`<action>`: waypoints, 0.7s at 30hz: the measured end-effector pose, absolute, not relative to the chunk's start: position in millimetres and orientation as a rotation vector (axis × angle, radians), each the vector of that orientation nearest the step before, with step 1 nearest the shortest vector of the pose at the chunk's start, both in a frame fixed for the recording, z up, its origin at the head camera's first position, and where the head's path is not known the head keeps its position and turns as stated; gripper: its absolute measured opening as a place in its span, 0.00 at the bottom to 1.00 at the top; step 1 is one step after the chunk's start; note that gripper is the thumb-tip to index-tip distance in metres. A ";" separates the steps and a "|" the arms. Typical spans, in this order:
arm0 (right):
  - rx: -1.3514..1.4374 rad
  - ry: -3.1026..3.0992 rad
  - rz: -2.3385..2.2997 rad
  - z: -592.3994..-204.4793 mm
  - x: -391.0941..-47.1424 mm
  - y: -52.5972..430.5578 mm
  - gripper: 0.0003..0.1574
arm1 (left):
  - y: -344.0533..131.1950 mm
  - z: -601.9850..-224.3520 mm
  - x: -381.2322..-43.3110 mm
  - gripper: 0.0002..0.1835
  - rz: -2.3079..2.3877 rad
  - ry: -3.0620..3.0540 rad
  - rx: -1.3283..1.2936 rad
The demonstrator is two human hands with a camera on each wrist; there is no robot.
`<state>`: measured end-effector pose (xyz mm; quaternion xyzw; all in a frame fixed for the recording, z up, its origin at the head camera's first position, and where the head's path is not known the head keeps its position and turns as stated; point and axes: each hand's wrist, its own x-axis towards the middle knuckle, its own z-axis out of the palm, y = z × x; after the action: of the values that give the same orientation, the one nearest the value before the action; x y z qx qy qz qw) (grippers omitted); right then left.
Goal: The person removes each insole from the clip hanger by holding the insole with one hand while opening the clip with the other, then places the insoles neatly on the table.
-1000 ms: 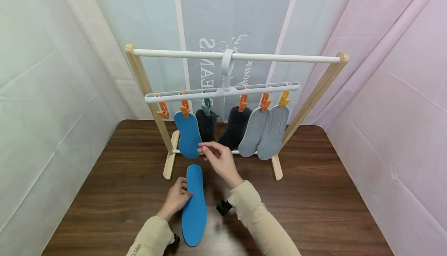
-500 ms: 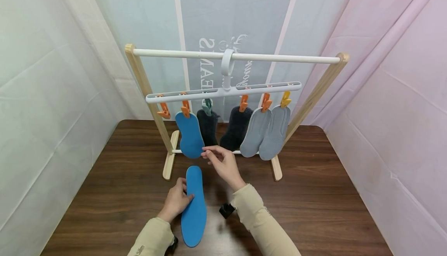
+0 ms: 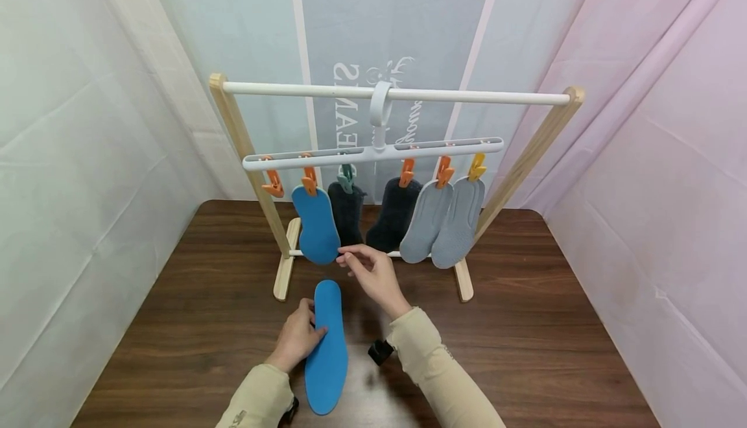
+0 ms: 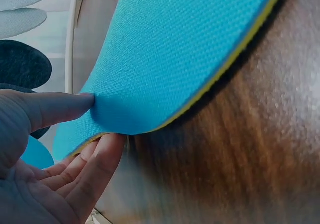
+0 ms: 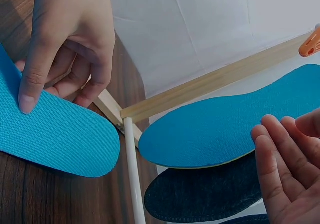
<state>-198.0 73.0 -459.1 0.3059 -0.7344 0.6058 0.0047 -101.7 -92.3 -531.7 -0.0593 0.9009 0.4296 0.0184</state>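
My left hand (image 3: 299, 335) pinches the side of a blue insole (image 3: 327, 356), thumb on its top face and fingers under it. In the left wrist view the held insole (image 4: 190, 49) shows a yellow edge. A second blue insole (image 3: 317, 230) hangs by an orange clip (image 3: 309, 178) from the hanger. My right hand (image 3: 373, 275) is raised beside this insole's lower right edge. In the right wrist view its loosely extended fingers (image 5: 272, 169) lie at the edge of the hanging insole (image 5: 215, 126), with the thumb apart from it.
A white hanger (image 3: 327, 159) hooks over the rod (image 3: 478, 96) of a wooden stand. Two dark insoles (image 3: 395, 217) and two grey insoles (image 3: 458, 224) also hang from clips. At the far left, an orange clip (image 3: 273, 185) holds nothing. The stand's wooden feet (image 3: 463, 282) rest on the brown table (image 3: 525, 324).
My right hand has shifted slightly down and to the right, staying by the hanging blue insole, which swung a little to the right. The left hand and its insole have moved only slightly.
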 end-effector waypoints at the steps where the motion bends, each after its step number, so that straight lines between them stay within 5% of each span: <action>1: 0.932 -2.321 1.919 -451.1 -193.6 73.3 0.22 | -91.7 -531.8 -101.9 0.28 1.322 2.799 -0.185; 21: 0.794 -2.435 2.005 -425.4 -181.7 66.0 0.16 | -99.5 -527.5 -106.5 0.30 1.113 2.796 -0.150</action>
<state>-181.7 66.0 -425.4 0.2437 -0.7474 0.6155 -0.0556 -106.5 -99.5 -527.5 -0.0496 0.9260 0.3687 0.0642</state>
